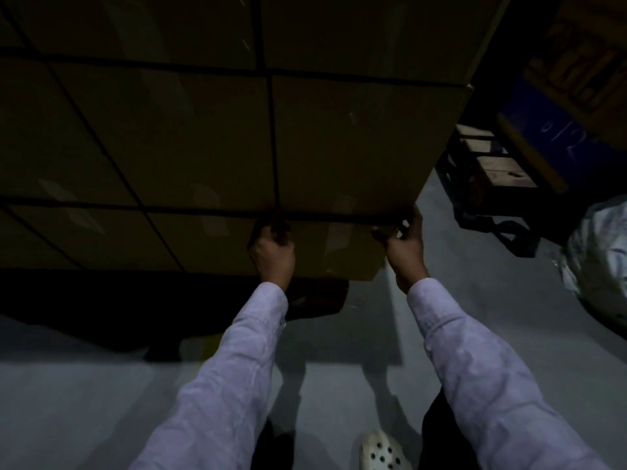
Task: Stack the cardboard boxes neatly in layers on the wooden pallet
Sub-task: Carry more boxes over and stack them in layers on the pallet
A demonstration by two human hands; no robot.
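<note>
My left hand (271, 249) and right hand (403, 239) curl under the corner box (356, 147) at centre. Stacked boxes (152, 130) already fill the upper left, so the job looks nearly done.

Stacked in flush layers of plain brown cardboard boxes (190, 137) above and to the left of the left grip (271, 252) and right grip (403, 239), with the lowest corner box (332, 245) held between both grips, just above a dim wooden pallet (319, 296) corner.
</note>
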